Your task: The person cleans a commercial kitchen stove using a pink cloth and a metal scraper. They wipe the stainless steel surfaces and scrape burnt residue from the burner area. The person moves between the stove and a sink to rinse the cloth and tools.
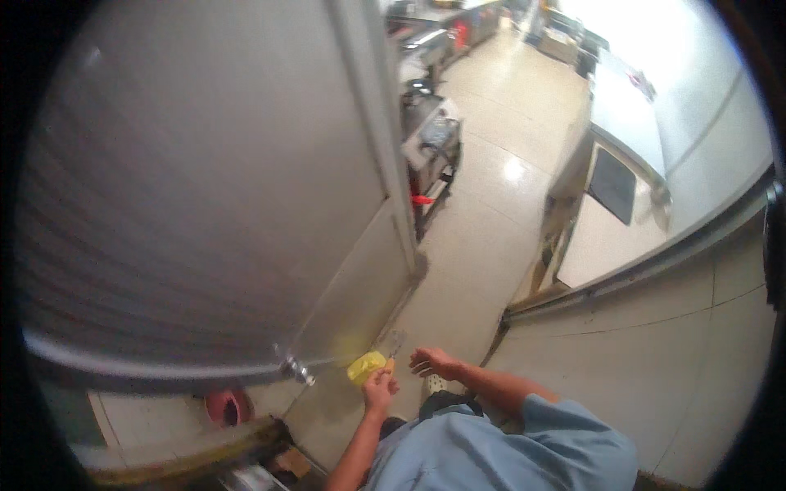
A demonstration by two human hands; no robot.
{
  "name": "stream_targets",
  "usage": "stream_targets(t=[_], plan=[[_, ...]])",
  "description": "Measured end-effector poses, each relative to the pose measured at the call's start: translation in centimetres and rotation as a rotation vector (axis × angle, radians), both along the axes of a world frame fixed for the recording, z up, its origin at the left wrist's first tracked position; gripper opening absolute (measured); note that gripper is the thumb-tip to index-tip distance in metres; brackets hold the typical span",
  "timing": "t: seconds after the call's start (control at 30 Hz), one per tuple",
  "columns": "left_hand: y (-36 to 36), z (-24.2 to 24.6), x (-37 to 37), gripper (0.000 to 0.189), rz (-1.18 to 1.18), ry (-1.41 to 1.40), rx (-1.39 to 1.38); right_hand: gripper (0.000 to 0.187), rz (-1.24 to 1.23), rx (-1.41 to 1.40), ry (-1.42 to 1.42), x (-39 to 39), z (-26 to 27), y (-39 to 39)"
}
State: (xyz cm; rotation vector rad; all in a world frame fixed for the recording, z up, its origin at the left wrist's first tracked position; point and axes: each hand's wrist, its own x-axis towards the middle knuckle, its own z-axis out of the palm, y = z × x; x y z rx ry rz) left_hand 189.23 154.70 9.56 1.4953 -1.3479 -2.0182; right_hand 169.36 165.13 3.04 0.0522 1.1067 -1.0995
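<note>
My left hand is closed around the orange-brown handle of a small tool. Its thin metal end points away from me, too blurred to tell its kind. A crumpled yellow thing, perhaps a plastic bag or cloth, lies against the far left side of that hand. Whether the fingers grip it too, I cannot tell. Just to the right, my right hand hovers above the floor with fingers apart and nothing visible in it.
A large grey door with a metal handle stands at my left. Ahead runs a tiled floor, with cluttered benches on its left and a white table on its right. A pink bucket sits lower left.
</note>
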Motion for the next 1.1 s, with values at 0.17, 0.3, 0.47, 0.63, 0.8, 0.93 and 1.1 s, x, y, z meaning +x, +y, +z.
stream_targets(t=[0.17, 0.3, 0.47, 0.63, 0.8, 0.93, 1.1], plan=[[-0.3, 0.2, -15.8, 0.019, -0.358, 0.041, 0.008, 0.032, -0.306, -0.161, -0.133, -8.0, 0.7, -0.4], [-0.8, -4.3, -25.2, 0.018, -0.546, 0.136, -0.092, 0.026, -0.442, 0.004, 0.054, -15.9, 1.3, -1.9], [-3.3, -1.5, -40.5, 0.022, -0.832, 0.047, 0.197, 0.019, -0.679, 0.184, 0.129, -29.6, -2.1, 0.9], [-8.8, -9.3, -58.4, 0.025, -0.908, 0.027, 0.021, 0.025, -0.888, 0.439, 0.319, -47.1, 2.4, 6.2], [-13.7, -7.0, -74.7, 0.024, -1.132, -0.081, -0.250, 0.025, -1.142, 0.407, 0.465, -58.8, 5.4, 10.5], [-17.9, -10.4, -85.0, 0.024, -1.153, -0.140, -0.344, 0.024, -1.149, 0.512, 0.415, -66.6, 1.5, 10.8], [-21.6, -10.4, -97.1, 0.024, -0.973, -0.275, -0.326, 0.021, -1.017, 0.633, 0.215, -79.9, -3.7, 9.8]])
